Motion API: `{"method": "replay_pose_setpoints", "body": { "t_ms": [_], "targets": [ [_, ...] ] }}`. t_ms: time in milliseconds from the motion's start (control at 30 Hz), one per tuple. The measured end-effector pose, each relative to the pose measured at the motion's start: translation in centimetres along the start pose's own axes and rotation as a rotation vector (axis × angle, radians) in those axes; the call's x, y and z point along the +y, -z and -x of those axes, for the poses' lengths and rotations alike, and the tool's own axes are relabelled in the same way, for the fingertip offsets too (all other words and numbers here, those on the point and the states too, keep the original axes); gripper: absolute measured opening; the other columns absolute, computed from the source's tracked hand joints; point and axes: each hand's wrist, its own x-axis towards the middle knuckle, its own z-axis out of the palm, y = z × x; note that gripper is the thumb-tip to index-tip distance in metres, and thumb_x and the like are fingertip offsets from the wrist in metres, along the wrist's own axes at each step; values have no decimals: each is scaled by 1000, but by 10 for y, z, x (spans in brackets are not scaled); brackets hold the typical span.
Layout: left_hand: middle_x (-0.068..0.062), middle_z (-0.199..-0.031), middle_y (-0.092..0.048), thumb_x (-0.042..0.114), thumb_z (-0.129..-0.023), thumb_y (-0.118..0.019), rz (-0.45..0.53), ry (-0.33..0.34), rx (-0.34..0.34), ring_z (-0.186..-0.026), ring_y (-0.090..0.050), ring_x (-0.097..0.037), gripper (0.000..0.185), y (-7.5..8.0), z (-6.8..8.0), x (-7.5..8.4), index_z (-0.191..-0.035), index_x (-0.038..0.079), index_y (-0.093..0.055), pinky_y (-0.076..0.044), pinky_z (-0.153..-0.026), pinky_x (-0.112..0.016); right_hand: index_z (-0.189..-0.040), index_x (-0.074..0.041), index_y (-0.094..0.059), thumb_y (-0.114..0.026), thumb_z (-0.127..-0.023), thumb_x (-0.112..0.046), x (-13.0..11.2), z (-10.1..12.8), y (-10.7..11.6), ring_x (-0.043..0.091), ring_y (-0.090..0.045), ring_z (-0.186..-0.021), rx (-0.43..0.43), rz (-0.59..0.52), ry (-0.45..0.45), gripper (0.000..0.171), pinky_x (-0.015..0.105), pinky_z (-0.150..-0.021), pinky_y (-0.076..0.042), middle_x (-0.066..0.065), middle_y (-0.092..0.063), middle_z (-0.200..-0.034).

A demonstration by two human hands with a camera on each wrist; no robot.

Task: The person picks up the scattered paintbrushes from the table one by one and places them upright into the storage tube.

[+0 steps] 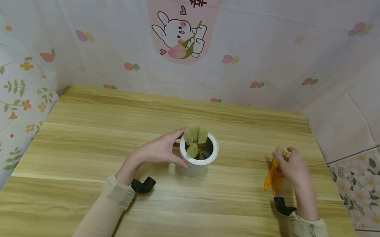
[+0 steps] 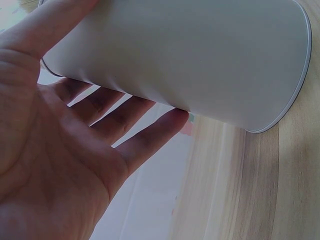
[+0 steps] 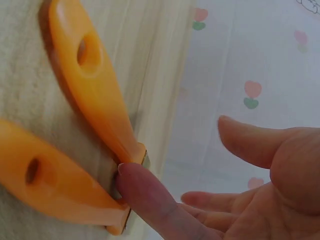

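A white cup stands upright at the middle of the wooden table, with several tan-bristled brushes in it, bristles up. My left hand holds the cup from its left, with the thumb at the front and the fingers behind. In the left wrist view the fingers lie against the cup wall. Two orange-handled brushes lie flat at the right. My right hand rests over their bristle end. One fingertip touches the ferrules of the brushes, and the thumb stands apart.
Patterned cloth walls close in the table at the back and on both sides. Black wrist mounts sit at both cuffs. Bare wood lies to the left of the cup and along the front edge.
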Motion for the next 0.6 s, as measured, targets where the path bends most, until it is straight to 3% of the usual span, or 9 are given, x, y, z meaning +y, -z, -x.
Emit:
{"method": "replay_pose_setpoints", "body": {
  "t_ms": [200,300,400,600],
  "targets": [
    [1,-155,-48,32,-74,-95,-7,-5,0,-143,-49,-22,107,0,-1,0,-159,20,-32,-42,-120,-48,-153,22,-13,-61,-102,-40,0,-3,-5,49,-68,-104,28,112,-3,94,68,-100,-48,43,-56,-132],
    [1,-154,-48,31,-74,-95,-8,-4,3,-143,-49,-22,107,0,-1,-1,-159,20,-32,-42,-120,-47,-150,22,-24,-71,-96,-30,1,-5,-8,53,-62,-105,34,147,4,89,64,-93,-52,41,-59,-123],
    [2,-154,-48,31,-74,-95,-7,-4,4,-143,-49,-21,107,0,-1,-1,-159,20,-32,-42,-120,-47,-147,23,-30,-75,-92,-23,2,-7,-12,52,-59,-105,38,168,11,84,61,-89,-54,41,-57,-121],
    [1,-155,-47,34,-73,-95,8,4,0,-144,-48,-22,108,0,0,0,-160,20,-32,-41,-121,-51,-150,25,-20,-73,-92,-17,2,-11,-16,60,-47,-123,36,164,3,89,68,-101,-46,49,-43,-136]
  ]
}}
